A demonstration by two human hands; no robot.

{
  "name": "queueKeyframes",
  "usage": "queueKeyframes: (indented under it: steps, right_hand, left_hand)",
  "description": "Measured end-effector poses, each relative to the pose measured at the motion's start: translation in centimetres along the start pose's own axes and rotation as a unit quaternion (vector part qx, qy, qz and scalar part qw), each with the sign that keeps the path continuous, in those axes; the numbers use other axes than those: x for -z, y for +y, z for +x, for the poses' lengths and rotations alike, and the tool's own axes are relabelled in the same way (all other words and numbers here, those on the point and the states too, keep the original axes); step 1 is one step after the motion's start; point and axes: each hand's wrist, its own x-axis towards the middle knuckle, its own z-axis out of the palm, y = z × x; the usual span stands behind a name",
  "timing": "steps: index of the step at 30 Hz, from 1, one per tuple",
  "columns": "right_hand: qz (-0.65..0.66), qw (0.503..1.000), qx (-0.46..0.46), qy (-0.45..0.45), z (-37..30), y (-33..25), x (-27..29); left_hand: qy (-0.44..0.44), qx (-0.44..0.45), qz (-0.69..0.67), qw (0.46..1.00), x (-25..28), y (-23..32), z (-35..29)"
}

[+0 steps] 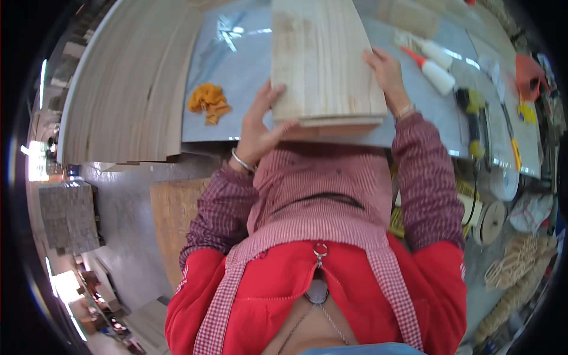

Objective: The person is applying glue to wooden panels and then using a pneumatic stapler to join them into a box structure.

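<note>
Boards: the pale wooden boards (325,71) lie in front of me, at the near edge of the counter (236,65). More than one layer shows at the front, and the edges there are not quite flush. I cannot tell whether they rest on the counter or are slightly raised.
Left grip: my left grip (259,125) is spread wide around the near left corner, fingers along the side, thumb toward the front edge.
Right grip: my right grip (390,76) holds the opposite side edge, farther from me, so the boards sit clasped between both grips.
Step in hand: I judge this to be steadying or lining up the boards by their edges.
Next move: as I see it, it calls for even pressure from both sides, with the front layers watched so they do not slide apart.
Left of the boards: a crumpled orange cloth (208,102), and beyond it a broad spread of wooden strips (130,83).
Right of the boards: a white bottle with a red nozzle (438,77), then a yellow-and-black power tool (471,103), both apart from my right grip.
</note>
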Motion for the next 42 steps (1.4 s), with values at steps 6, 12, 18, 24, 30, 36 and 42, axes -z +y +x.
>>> queueKeyframes:
  steps: [6,12,18,24,30,36,42]
  right_hand:
    - [0.004,0.999,-0.041,0.012,1.6,1.9,0.2]
    - [-0.010,0.998,-0.055,0.013,3.7,4.2,-0.1]
    - [-0.011,0.998,-0.055,0.032,-1.4,-1.4,-0.5]
    - [-0.005,0.999,-0.038,0.030,-1.8,-1.0,-0.7]
    - [0.012,0.999,-0.035,0.036,-2.3,-1.1,-0.9]
    - [0.000,0.998,-0.054,0.024,-1.9,-0.7,-0.8]
    - [0.066,0.997,-0.022,0.028,2.8,5.9,-0.1]
  left_hand:
    - [-0.004,0.022,-0.033,0.999,-0.4,0.2,0.2]
    - [0.007,0.001,-0.035,0.999,-0.3,0.5,0.3]
    - [0.003,0.002,-0.006,1.000,-0.3,0.2,-0.3]
    - [-0.002,-0.022,0.047,0.999,-0.2,0.0,-0.6]
    - [-0.008,-0.025,0.058,0.998,-0.2,-0.2,-0.9]
    - [-0.009,-0.029,0.056,0.998,-0.2,-0.2,-1.1]
    - [0.000,-0.064,0.092,0.994,-0.7,-0.4,-0.7]
